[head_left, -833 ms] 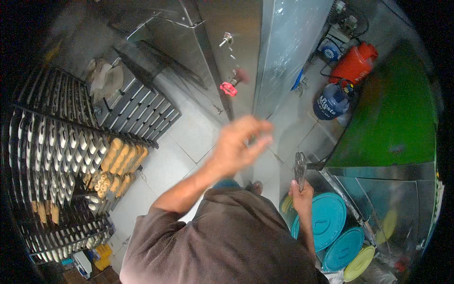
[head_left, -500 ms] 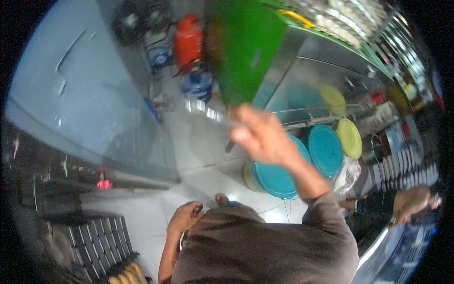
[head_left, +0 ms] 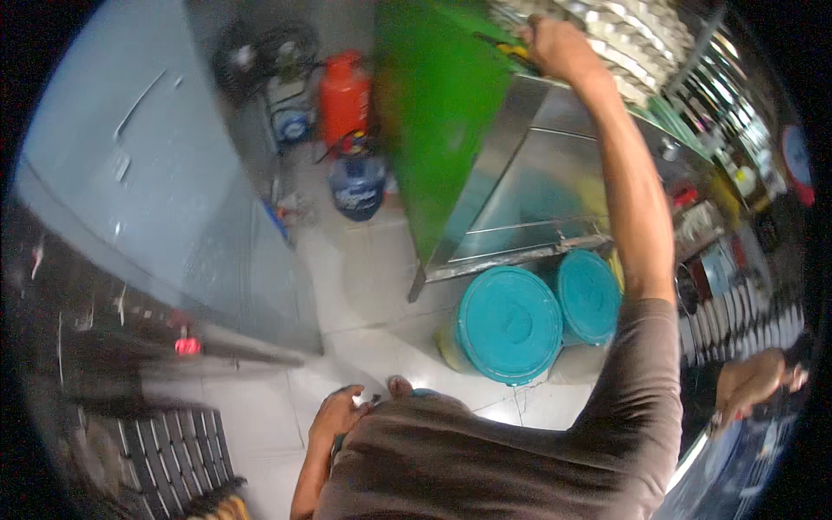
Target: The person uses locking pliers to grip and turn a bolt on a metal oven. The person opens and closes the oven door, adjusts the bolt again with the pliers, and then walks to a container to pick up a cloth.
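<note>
My right hand (head_left: 559, 48) reaches up to the top of a stainless steel cabinet (head_left: 555, 156) with a green side panel (head_left: 442, 95). Its fingers are curled beside a stack of pale, ridged pieces (head_left: 637, 39), and what they grip is hidden. A yellow and black object (head_left: 510, 48) lies just left of these fingers, at the cabinet's top edge. Low at my waist is my left hand (head_left: 336, 416), its fingers bent round by a small dark thing that is too blurred to name.
Two tubs with teal lids (head_left: 510, 321) stand on the floor before the cabinet. A red gas cylinder (head_left: 344, 100) and a dark blue cylinder (head_left: 357, 186) are farther back. A grey metal door (head_left: 173, 173) fills the left. Another person's hand (head_left: 752, 386) shows at right.
My right hand has risen from above the floor to the cabinet top. A blurred shiny strip beside it earlier no longer shows there. The left hand stays at my waist, slightly lower.
</note>
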`<state>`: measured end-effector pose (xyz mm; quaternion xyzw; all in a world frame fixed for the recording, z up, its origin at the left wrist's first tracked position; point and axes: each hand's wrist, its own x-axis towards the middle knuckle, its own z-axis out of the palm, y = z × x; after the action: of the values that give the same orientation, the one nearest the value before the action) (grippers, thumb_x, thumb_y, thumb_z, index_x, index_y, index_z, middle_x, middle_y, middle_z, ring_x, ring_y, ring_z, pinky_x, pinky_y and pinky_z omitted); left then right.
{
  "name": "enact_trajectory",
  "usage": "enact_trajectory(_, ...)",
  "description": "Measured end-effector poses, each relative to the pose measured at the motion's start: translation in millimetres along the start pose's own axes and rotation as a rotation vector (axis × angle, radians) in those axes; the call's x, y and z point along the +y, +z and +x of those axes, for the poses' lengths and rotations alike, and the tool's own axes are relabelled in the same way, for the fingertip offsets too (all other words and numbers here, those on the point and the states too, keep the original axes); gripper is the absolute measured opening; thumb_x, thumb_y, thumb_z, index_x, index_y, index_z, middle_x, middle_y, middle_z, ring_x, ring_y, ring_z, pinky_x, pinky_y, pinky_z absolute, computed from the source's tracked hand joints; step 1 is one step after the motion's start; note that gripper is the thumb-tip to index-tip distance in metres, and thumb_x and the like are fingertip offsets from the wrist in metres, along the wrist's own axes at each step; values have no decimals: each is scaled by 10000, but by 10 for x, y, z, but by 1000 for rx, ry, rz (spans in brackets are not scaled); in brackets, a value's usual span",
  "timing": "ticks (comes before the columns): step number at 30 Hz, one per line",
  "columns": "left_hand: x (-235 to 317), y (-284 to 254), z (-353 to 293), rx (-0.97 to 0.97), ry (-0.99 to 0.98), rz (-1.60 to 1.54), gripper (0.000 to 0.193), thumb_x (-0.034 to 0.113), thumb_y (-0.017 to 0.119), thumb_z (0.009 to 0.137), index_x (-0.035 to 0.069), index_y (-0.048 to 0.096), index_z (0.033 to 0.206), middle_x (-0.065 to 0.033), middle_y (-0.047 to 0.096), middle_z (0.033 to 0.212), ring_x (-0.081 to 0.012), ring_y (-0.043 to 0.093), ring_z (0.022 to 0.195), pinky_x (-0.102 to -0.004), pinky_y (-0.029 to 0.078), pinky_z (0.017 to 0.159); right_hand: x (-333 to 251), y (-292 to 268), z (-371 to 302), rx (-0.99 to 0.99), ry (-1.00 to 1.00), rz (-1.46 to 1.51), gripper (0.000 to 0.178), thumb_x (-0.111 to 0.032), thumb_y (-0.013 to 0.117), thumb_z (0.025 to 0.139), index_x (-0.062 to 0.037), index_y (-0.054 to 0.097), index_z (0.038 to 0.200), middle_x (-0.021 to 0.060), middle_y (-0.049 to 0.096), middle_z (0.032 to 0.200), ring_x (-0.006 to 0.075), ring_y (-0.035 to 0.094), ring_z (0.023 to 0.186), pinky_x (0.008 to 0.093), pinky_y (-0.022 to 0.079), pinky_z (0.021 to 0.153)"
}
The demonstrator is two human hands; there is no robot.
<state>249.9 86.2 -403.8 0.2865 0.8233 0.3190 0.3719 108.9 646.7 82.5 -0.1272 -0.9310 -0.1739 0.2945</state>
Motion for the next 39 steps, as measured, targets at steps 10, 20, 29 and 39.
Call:
enact_trajectory(10, 655, -126, -361, 157, -138, -37, 511, 302, 639, 909, -9, 603, 1312, -243, 637, 1293, -368, 600, 1228, -479, 459, 1051, 1972, 1371, 763, -42, -391, -365, 620, -451, 582, 962, -117, 462, 1470, 229, 634, 1298, 415, 612, 1183, 502, 485, 1006)
enact_trajectory(20, 1009, -991, -1022, 1112, 168, -262, 269, 78, 701, 868, 41, 627, 1124, -223, 489, 1484, -251, 669, 827, -368, 565, 792, 2632, 1479, 1194, 1, -161, -480, 542, -492, 530, 988, -50, 575, 1299, 255, 670, 1179, 473, 629, 1076, 545, 502, 911)
enact_trajectory(29, 1305, -2087, -819, 1404, 216, -156, 253, -14, 666, 801, 43, 539, 1012, -260, 308, 1603, -220, 654, 889, -318, 525, 712, 1827, 586, 546, -36, -42, -274, 687, -624, 525, 959, 14, 615, 1196, 316, 669, 1112, 492, 634, 1045, 550, 491, 897)
enact_trajectory(39, 1382, -2010, -680, 1441, 276, -5, 314, -22, 683, 776, 51, 554, 1054, -264, 327, 1590, -234, 648, 895, -328, 528, 699, 524, -252, -179, -34, 85, -134, 659, -563, 525, 996, -63, 565, 1423, 219, 603, 1381, 366, 597, 1260, 431, 455, 1057)
